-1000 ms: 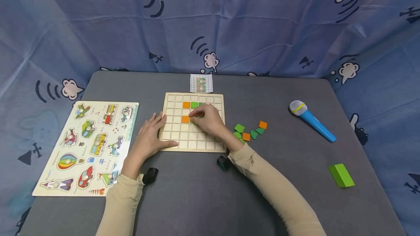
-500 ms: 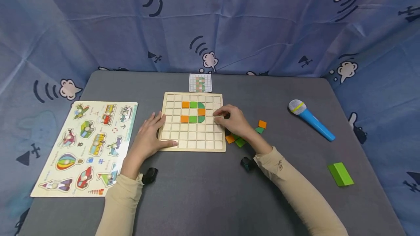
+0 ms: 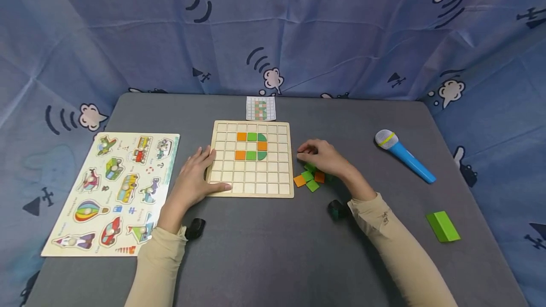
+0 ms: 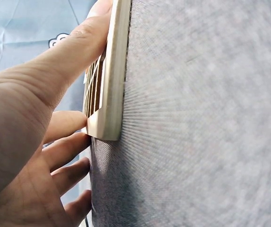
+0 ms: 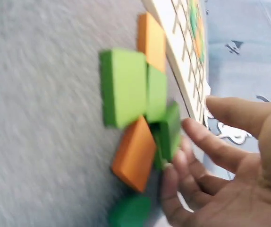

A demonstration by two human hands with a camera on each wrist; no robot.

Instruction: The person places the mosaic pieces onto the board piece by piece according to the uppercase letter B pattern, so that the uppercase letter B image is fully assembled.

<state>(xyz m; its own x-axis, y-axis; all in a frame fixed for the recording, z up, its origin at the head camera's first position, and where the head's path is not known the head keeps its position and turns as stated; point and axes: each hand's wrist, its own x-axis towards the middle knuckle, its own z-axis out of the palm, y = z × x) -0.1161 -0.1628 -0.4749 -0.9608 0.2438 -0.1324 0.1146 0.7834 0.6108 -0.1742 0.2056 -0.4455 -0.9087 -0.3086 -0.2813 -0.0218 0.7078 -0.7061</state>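
Note:
A wooden grid board (image 3: 273,174) lies mid-table, with orange, light green and dark green pieces forming a closed loop in its upper cells. My left hand (image 3: 193,178) rests against its left side, thumb on the near-left corner area and fingers extended along the edge. Right of the board, my right hand (image 3: 322,155) hovers at a small heap of loose pieces. In the right wrist view its thumb and index finger stand apart with nothing between them. The lower fingers reach close to a green block (image 5: 172,130); whether they touch is unclear. An orange tile (image 3: 300,181) lies nearest the board.
A small printed pattern card (image 3: 260,109) lies behind the board. At left is a picture puzzle board (image 3: 72,203) with vehicles. A blue toy microphone (image 3: 409,161) and a green block (image 3: 443,227) lie on the right. A patterned curtain (image 3: 341,37) hangs behind the table.
My right hand has moved from the board's cells rightward off the board to the loose pieces, some of which have shifted. The left hand stays at the board's edge.

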